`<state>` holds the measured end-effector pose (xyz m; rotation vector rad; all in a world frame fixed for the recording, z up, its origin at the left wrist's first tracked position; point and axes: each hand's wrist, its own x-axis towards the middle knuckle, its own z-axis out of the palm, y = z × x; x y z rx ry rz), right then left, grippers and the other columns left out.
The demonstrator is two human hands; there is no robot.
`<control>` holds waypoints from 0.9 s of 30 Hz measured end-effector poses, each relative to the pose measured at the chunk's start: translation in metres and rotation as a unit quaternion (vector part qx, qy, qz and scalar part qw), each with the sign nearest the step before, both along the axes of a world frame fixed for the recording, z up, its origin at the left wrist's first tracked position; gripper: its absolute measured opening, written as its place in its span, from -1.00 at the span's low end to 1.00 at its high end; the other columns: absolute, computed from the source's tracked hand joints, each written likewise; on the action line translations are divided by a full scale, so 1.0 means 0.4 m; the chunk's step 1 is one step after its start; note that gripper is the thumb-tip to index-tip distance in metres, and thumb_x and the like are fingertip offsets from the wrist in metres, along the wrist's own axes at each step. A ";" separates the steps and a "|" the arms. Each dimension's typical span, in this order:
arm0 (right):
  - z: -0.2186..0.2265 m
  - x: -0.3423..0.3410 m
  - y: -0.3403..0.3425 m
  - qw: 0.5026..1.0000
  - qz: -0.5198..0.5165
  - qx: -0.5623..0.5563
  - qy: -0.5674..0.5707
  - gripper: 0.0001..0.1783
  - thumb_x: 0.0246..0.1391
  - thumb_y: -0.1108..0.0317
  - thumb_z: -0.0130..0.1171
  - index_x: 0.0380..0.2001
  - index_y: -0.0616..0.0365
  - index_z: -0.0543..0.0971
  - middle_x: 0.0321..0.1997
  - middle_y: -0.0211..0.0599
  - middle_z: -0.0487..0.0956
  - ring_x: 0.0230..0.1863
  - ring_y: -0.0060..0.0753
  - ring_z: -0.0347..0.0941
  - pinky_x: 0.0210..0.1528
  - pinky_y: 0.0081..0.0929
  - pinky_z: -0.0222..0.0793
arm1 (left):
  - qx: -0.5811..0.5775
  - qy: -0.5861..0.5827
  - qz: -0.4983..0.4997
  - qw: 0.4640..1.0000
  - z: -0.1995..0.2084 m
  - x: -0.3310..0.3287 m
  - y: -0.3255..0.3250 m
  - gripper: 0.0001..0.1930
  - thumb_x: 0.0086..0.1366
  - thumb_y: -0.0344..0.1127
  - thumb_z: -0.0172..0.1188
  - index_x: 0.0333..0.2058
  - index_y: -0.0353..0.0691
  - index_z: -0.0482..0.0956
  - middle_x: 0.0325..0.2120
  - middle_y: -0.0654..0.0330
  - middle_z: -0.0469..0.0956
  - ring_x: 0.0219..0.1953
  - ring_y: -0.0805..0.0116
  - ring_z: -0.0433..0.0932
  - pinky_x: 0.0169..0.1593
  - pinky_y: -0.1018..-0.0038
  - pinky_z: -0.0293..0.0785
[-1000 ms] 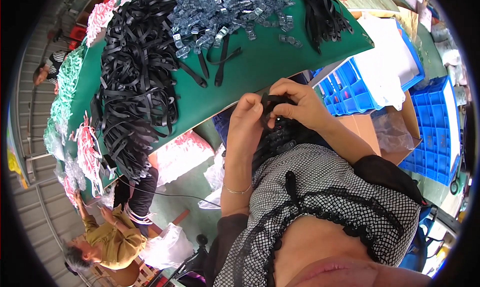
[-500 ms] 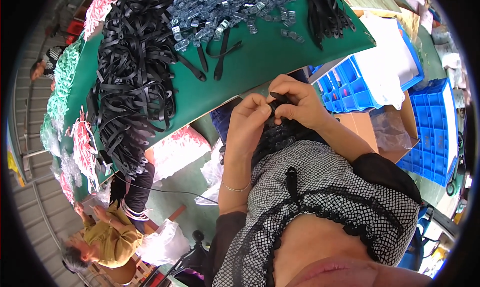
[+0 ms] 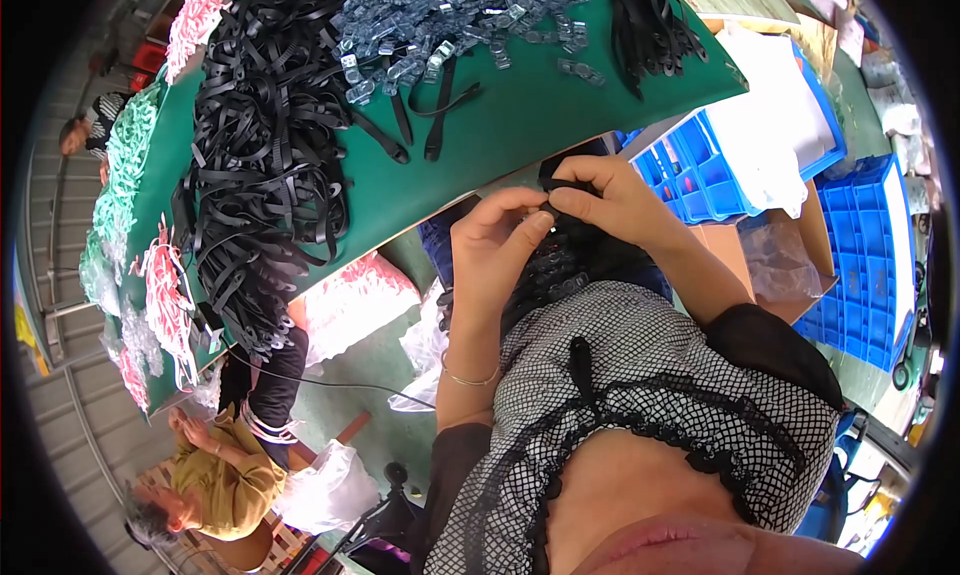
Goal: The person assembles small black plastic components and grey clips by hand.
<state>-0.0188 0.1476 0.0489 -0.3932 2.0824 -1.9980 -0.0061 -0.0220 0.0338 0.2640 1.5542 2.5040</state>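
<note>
Above my lap, my two hands meet just off the near edge of the green-topped table (image 3: 430, 200). A black strap (image 3: 560, 185) is pinched between the thumb and fingers of my right hand (image 3: 620, 205). My left hand (image 3: 497, 250) is closed in a pinch against it, thumb and forefinger at the strap's end; whatever small piece sits between them is too small to make out. Below the hands, a dark heap of straps with clips (image 3: 545, 273) lies in my lap, partly hidden by my fingers.
On the table lie a big pile of black straps (image 3: 265, 145), a heap of clear bluish plastic clips (image 3: 440, 20) and a black strap bundle (image 3: 650, 40). Blue crates (image 3: 860, 265) and a cardboard box (image 3: 815, 245) stand at right. Another person (image 3: 220, 475) sits lower left.
My right hand has shifted slightly right and down. My left thumb and forefinger have spread a little from each other. The seated person's hands have come together.
</note>
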 end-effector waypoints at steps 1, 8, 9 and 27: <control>0.001 0.001 0.003 0.998 -0.013 0.043 0.038 -0.84 -0.02 0.37 0.11 -0.52 0.26 0.44 -0.64 -0.53 0.31 -0.57 -0.73 0.16 -0.55 -0.69 0.08 | -0.032 0.007 0.000 0.999 0.001 0.001 0.000 -0.80 0.03 -0.61 0.17 -0.30 -0.37 0.49 -0.42 0.21 0.50 -0.41 0.54 0.44 -0.34 0.67 0.38; 0.005 0.007 0.017 0.987 0.009 0.140 0.077 -0.78 -0.05 0.37 0.13 -0.63 0.27 0.39 -0.72 -0.49 0.27 -0.63 -0.69 0.13 -0.60 -0.65 0.05 | -0.147 0.079 0.018 0.986 -0.018 -0.004 -0.001 -0.82 0.00 -0.58 0.20 -0.35 -0.38 0.51 -0.43 0.21 0.49 -0.42 0.56 0.43 -0.36 0.64 0.38; 0.002 0.007 0.018 0.987 0.008 0.141 0.076 -0.78 -0.05 0.37 0.13 -0.63 0.27 0.39 -0.72 -0.49 0.27 -0.63 -0.69 0.13 -0.60 -0.65 0.05 | -0.152 0.078 0.007 0.985 -0.015 -0.003 0.001 -0.84 0.01 -0.54 0.21 -0.36 -0.37 0.51 -0.46 0.21 0.49 -0.43 0.57 0.43 -0.38 0.63 0.38; -0.036 0.049 -0.033 0.869 0.097 -0.429 -0.226 -0.79 0.02 0.44 -0.04 -0.65 0.21 0.31 -0.84 -0.50 0.18 -0.87 -0.74 0.01 -0.80 -0.67 -0.10 | 0.143 -0.086 -0.158 0.973 -0.035 0.005 -0.006 -0.75 0.08 -0.25 0.13 -0.57 -0.36 0.46 -0.70 0.23 0.42 -0.73 0.55 0.33 -0.65 0.67 0.18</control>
